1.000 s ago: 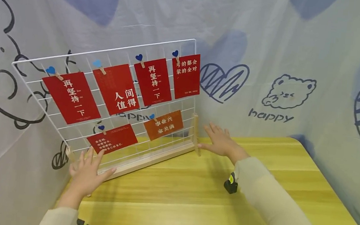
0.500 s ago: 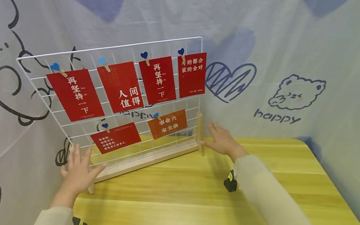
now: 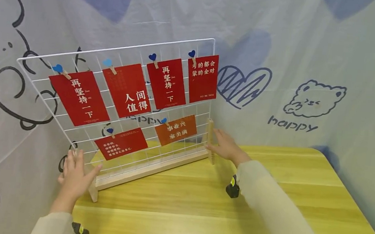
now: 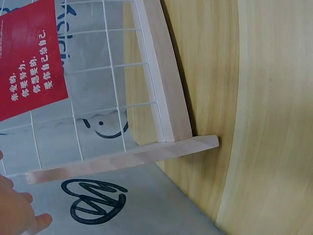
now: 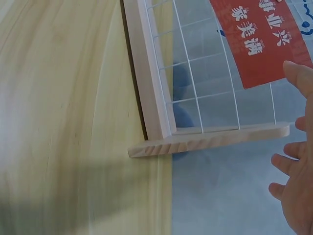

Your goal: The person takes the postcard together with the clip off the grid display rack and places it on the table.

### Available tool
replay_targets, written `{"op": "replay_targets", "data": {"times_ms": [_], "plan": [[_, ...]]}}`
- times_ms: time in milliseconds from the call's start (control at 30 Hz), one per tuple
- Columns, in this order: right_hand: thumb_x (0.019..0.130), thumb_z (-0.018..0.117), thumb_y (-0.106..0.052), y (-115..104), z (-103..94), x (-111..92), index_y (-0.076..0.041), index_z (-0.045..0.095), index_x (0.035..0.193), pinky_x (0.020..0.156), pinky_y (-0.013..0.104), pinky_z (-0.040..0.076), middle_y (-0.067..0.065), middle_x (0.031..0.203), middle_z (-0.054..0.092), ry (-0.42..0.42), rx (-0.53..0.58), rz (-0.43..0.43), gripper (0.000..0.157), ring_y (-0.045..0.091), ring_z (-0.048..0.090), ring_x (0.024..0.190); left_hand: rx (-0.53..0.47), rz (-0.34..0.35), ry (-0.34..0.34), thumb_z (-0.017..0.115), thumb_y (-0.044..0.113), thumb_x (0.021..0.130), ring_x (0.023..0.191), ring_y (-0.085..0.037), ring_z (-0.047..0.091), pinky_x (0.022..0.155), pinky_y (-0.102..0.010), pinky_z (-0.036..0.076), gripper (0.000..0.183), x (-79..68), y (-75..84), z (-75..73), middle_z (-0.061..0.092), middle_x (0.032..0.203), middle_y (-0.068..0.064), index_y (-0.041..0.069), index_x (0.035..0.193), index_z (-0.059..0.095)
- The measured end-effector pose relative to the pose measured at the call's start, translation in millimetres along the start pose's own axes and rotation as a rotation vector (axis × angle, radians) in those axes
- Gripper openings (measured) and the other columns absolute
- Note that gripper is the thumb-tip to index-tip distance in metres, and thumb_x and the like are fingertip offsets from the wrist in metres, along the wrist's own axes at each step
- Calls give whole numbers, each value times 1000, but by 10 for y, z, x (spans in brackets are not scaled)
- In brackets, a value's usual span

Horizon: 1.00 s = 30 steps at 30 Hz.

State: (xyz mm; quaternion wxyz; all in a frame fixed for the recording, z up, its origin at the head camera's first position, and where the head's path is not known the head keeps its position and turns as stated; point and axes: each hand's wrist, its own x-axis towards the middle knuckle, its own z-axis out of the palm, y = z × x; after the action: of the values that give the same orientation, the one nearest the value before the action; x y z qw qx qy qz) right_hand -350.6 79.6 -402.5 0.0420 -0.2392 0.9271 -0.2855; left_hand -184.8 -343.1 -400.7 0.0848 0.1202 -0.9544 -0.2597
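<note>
A white wire grid rack stands tilted back on its wooden base (image 3: 152, 171), upright on the table. Red cards (image 3: 79, 98) hang along its upper part from small clips topped with blue hearts (image 3: 152, 56). Lower down hang a red card (image 3: 121, 143) and an orange card (image 3: 176, 130). My left hand (image 3: 74, 181) is at the rack's left wooden end piece (image 4: 122, 159), fingers extended and thumb spread. At the opposite side my right hand (image 3: 226, 146) has its fingers beside the right end piece (image 5: 210, 141), thumb overlapping it in the head view.
The yellow wood-grain table (image 3: 166, 208) has a rounded far right corner. Behind and beside it hangs a pale cloth (image 3: 299, 60) printed with hearts and bears. Black wrist devices (image 3: 233, 188) sit under both sleeves.
My left hand has shifted left, off the lower red card's corner to the left end piece. My right hand has come closer to the right end piece. The head view has shifted slightly.
</note>
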Motion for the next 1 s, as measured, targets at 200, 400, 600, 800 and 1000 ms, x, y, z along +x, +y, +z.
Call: {"op": "replay_targets", "data": {"times_ms": [200,400,600,800,1000], "plan": [[88,57,-27,-16,45,109,5,24,140,107,53,23,27,140,33,56,54,-39,70,42,30,129,-46,-50,30,43,50,91,131,-53,-7,91,-76,2,88,70,-62,-22,-18,147,-27,1,144,-7],[87,58,-21,4,66,229,4,30,138,105,52,28,26,134,41,108,112,-37,63,40,38,124,-59,-85,24,42,50,92,131,-53,-5,92,-77,2,87,140,-94,-33,-13,147,-29,0,144,-7],[88,57,-21,-17,65,325,2,23,142,108,51,24,25,142,32,124,217,-7,68,40,31,129,-117,-97,9,41,49,93,134,-48,-8,91,-77,-3,87,194,-105,-40,-13,148,-27,0,143,-10],[91,54,-25,-66,71,380,5,11,143,111,49,15,24,149,15,93,261,60,74,39,17,136,-149,-113,-3,41,47,93,134,-47,-8,92,-76,-5,86,219,-121,-39,-14,148,-25,2,144,-12],[92,52,-27,-74,73,421,4,9,144,111,50,14,24,149,13,78,282,110,74,40,15,136,-182,-100,7,41,45,93,134,-48,-4,94,-75,-3,84,254,-136,-42,-9,148,-27,2,144,-9]]}}
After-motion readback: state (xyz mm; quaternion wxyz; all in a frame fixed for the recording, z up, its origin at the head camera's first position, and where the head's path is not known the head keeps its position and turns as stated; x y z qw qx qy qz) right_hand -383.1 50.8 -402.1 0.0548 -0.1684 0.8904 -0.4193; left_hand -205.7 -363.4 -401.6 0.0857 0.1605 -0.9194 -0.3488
